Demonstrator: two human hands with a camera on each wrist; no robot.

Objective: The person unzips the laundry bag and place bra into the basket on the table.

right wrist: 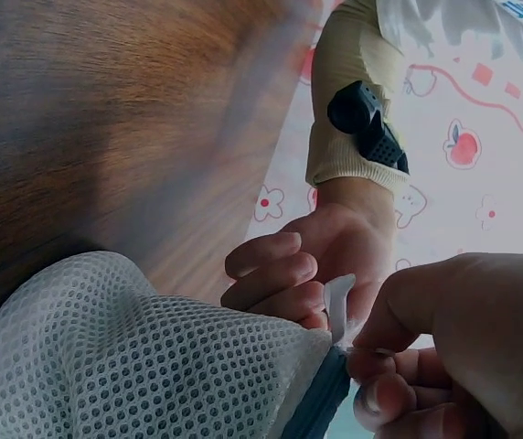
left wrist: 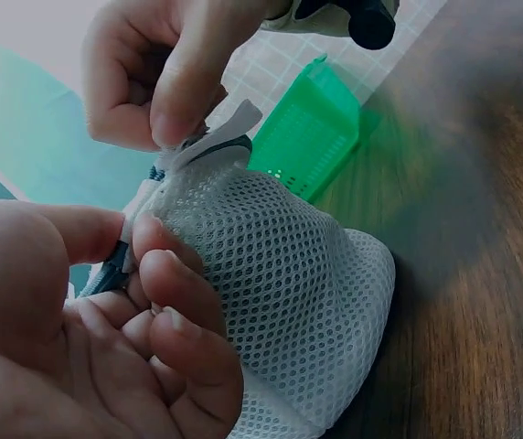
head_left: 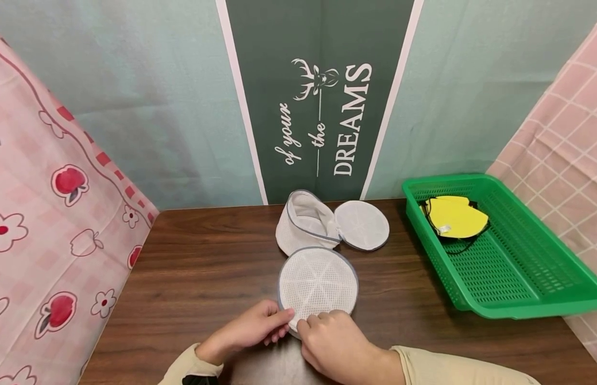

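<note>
The round mesh bag (head_left: 319,280) sits on the surface (head_left: 207,256), in front of the open bag (head_left: 286,235). Left hand (head_left: 255,327): grip pinches the near rim (right wrist: 318,401), apparently to steady it. Right hand (head_left: 338,342): grip pinches beside the white tab (left wrist: 223,133), presumably tensioning the edge.

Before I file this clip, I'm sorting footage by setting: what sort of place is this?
Probably an indoor tabletop work corner, though the wider room is out of view: a wood-grain table, printed cloths on three sides, and a white mesh bag being handled there.
</note>
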